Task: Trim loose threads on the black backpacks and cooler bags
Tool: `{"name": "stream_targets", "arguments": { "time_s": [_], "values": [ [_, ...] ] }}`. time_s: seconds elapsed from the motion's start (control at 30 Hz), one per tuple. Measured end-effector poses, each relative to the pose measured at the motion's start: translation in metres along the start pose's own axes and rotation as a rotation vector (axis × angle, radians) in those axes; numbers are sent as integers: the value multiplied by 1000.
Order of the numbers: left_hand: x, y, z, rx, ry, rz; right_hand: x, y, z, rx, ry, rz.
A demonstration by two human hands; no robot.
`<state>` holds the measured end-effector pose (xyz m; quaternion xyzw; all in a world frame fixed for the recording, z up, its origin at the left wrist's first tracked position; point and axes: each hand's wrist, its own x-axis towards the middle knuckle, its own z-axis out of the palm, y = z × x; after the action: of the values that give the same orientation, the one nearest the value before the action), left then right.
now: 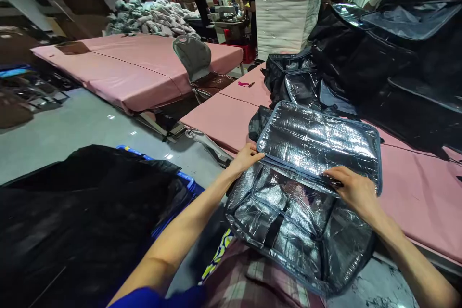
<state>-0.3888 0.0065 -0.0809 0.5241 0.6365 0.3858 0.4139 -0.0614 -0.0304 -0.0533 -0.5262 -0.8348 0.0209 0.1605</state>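
An insulated bag (285,219) with a shiny silver foil lining lies open in front of me, its mouth facing up. Its foil-lined lid (317,134), edged in grey-blue binding, is folded back onto the table. My left hand (246,160) pinches the lid's near left corner between thumb and fingers. Farther right, my right hand (352,188) is closed over the lid's near edge, beside the seam. Something small and dark shows under its fingers, too hidden to name.
The bag rests partly on a pink-covered table (407,192). Black bags (382,67) are heaped at right, near a small pink tool (246,84). Black material (83,221) over a blue crate is at left. Behind stand a chair (193,57), another pink table (137,67) and a person (200,5).
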Motion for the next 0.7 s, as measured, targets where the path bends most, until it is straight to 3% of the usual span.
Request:
{"name": "stream_targets", "arguments": {
  "time_s": [0.17, 0.27, 0.33, 0.4, 0.47, 0.53, 0.57, 0.63, 0.7],
  "values": [
    [-5, 15, 11, -430, 68, -14, 19, -24, 16, -245, -21, -188],
    [-23, 39, 1, -517, 25, 77, 9, -23, -5, -52, -25, -175],
    [-37, 59, -13, -393, 1, 153, 3, -26, -27, 189, -81, -121],
    [-48, 76, -27, -126, 32, 223, 3, -28, -44, 382, -171, -62],
    [-53, 84, -35, 188, 169, 328, 9, -29, -48, 477, -244, 2],
    [-51, 82, -33, 436, 272, 517, 20, -25, -38, 525, -286, 50],
    [-48, 78, -28, 529, 252, 632, 27, -22, -30, 541, -304, 69],
    [-36, 68, -14, 670, 87, 819, 40, -16, -15, 566, -323, 106],
    [-22, 62, 0, 770, -72, 909, 51, -11, -8, 581, -326, 135]
  ]
}}
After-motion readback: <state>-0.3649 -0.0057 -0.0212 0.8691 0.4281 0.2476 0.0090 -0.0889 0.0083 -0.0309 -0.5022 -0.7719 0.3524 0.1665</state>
